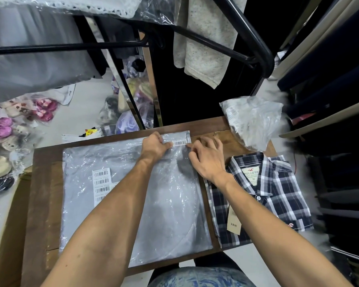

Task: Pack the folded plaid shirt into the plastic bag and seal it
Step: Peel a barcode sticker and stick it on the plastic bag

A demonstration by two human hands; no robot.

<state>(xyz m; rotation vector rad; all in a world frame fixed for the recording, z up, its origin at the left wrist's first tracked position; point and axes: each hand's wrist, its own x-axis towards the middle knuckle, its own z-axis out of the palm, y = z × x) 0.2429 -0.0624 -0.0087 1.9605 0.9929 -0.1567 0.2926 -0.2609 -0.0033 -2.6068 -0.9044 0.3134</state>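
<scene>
A clear plastic bag (120,195) holding a grey garment lies flat on the brown table (44,183). At its far right corner, my left hand (154,146) presses down on the folded flap beside a barcode sticker (179,143). My right hand (207,158) rests at the bag's right edge, fingertips pinching at the end of that sticker. The folded navy-and-white plaid shirt (278,195), with a tan price tag (234,220), lies on the table's right side, outside any bag, under my right wrist.
A crumpled heap of clear plastic bags (253,121) sits at the table's far right corner. A black clothes rack (236,46) with hanging garments stands behind the table. Bagged shoes (0,129) lie on the floor at left. A cardboard box (8,235) adjoins the table's left side.
</scene>
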